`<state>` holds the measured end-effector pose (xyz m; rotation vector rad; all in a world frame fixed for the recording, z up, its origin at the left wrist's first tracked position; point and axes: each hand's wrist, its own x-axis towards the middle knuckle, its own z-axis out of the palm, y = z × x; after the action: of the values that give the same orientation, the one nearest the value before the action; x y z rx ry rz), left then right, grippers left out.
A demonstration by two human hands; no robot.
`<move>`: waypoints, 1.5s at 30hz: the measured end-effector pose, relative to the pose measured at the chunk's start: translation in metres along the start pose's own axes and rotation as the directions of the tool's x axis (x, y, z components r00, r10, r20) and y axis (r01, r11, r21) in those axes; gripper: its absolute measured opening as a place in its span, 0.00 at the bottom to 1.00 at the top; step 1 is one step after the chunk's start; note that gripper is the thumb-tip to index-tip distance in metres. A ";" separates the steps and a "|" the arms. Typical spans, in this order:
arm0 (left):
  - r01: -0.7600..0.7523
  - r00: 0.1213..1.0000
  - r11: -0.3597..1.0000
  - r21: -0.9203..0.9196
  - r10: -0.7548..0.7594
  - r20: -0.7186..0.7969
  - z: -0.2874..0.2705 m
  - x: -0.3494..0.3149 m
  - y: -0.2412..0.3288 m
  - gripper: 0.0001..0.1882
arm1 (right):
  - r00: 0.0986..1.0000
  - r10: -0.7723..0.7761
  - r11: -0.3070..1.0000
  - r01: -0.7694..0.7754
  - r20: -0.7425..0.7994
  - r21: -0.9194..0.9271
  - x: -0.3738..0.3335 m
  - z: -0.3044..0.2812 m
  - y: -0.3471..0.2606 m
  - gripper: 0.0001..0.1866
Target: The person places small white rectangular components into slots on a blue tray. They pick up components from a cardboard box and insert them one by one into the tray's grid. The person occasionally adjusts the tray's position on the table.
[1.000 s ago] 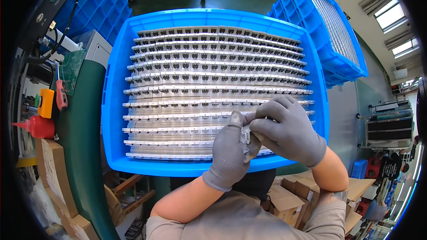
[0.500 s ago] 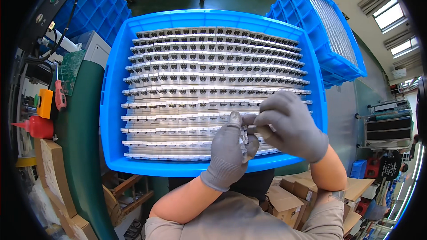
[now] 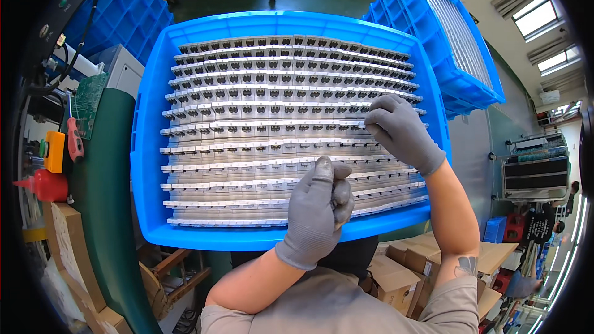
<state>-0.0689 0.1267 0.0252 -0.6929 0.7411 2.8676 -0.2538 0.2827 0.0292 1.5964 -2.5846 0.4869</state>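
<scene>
In front of me is a large blue plastic crate, filled with tight rows of small white modules that have dark openings along their tops. My left hand, in a grey glove, is curled closed above the nearer rows, right of the middle. Whatever is inside its fingers is hidden. Farther right, my gloved right hand hovers over or touches the modules, its fingers bent and drawn together. At its fingertips I cannot make out any part.
At left, a green-topped bench carries a red-handled screwdriver, a circuit board, an orange button box and a red bottle. Another filled blue crate stands back right. Cardboard boxes sit near my right arm.
My right hand has left my left hand and moved away, up over the rows at right. Small pale pieces seen between my hands no longer show. The view has shifted slightly.
</scene>
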 end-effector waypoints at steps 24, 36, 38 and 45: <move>-0.040 0.999 0.997 -0.069 0.042 0.031 -0.004 0.000 -0.002 0.24 | 0.998 0.034 0.999 -0.034 -0.055 0.013 -0.006 -0.003 -0.011 0.10; -0.008 1.000 1.000 -0.004 0.008 -0.003 -0.002 -0.002 0.001 0.25 | 1.000 0.027 0.998 -0.028 -0.013 -0.050 -0.007 0.000 -0.020 0.12; -0.009 1.000 1.000 -0.013 0.009 0.004 -0.001 -0.002 0.002 0.24 | 1.000 0.016 0.999 -0.016 -0.007 -0.049 -0.007 0.001 -0.020 0.13; -0.010 1.000 1.000 -0.022 0.010 0.021 -0.003 -0.001 0.001 0.24 | 0.986 0.118 0.991 -0.110 -0.116 0.071 -0.010 -0.004 -0.013 0.13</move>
<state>-0.0667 0.1243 0.0235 -0.6625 0.7142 2.8913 -0.2376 0.2872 0.0339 1.3948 -2.6043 0.6596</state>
